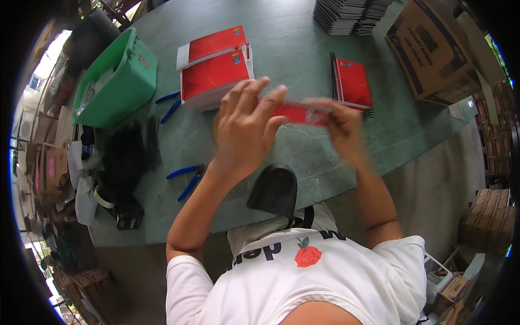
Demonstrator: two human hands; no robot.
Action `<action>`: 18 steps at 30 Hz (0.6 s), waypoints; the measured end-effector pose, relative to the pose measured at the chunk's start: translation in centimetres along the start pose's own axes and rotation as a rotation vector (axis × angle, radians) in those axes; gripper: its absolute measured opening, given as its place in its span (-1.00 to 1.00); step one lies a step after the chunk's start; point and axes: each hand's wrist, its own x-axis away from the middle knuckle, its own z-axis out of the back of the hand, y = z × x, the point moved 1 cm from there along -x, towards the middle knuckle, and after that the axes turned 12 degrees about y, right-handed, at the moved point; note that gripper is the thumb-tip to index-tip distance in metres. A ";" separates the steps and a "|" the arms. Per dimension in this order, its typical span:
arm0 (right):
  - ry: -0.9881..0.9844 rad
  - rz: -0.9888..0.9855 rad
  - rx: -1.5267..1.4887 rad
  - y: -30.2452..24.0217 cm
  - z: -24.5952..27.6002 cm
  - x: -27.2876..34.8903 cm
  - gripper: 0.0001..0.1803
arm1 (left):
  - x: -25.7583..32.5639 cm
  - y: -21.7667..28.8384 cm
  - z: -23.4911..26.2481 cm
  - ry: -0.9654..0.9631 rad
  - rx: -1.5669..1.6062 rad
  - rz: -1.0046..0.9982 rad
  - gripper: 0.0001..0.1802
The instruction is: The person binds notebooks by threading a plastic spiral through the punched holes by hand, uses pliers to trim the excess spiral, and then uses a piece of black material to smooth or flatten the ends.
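Between my hands is a red-covered notebook (296,112), seen nearly edge-on, with a row of holes or binding along its far edge. My left hand (239,120) grips its left end, thumb on the near side and fingers over the far side. At its right end, my right hand (345,127) pinches the corner, its fingers bent and slightly blurred; whether they also hold a binding coil is unclear. Left of my hands stand stacks of red-covered notebooks (214,77), partly behind my left hand. Beyond my right hand lie red notebooks with black spiral binding (353,81).
Blue-handled pliers (187,179) lie near my left forearm, with another blue-handled tool (171,106) by the stacks. Loose black coils (154,142), a green bin (123,81), a cardboard box (433,51), a dark stack (352,15) and a black rounded object (274,189) share the table.
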 end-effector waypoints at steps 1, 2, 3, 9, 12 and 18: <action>0.155 0.077 0.048 -0.5 1.3 -0.9 -0.69 | -0.2 -0.2 0.2 0.019 0.035 0.025 -0.67; 0.312 0.151 0.100 -1.2 2.8 -1.8 -0.67 | -0.3 -0.3 0.5 0.035 0.075 0.051 -0.65; 0.400 0.207 0.302 -1.2 4.0 -2.5 -0.67 | -0.1 -0.5 0.8 0.052 0.107 0.081 -0.62; 0.245 0.291 1.183 8.3 8.2 -2.7 -0.59 | 3.7 -4.2 3.3 -0.102 -0.048 0.136 -0.67; 0.296 0.435 1.369 9.7 6.1 -1.1 -0.51 | 6.3 -7.5 6.5 -0.169 -0.121 0.439 -0.72; 0.283 0.315 1.329 9.1 5.9 -2.3 -0.51 | 12.6 -16.8 12.1 -0.541 -0.738 1.084 -0.66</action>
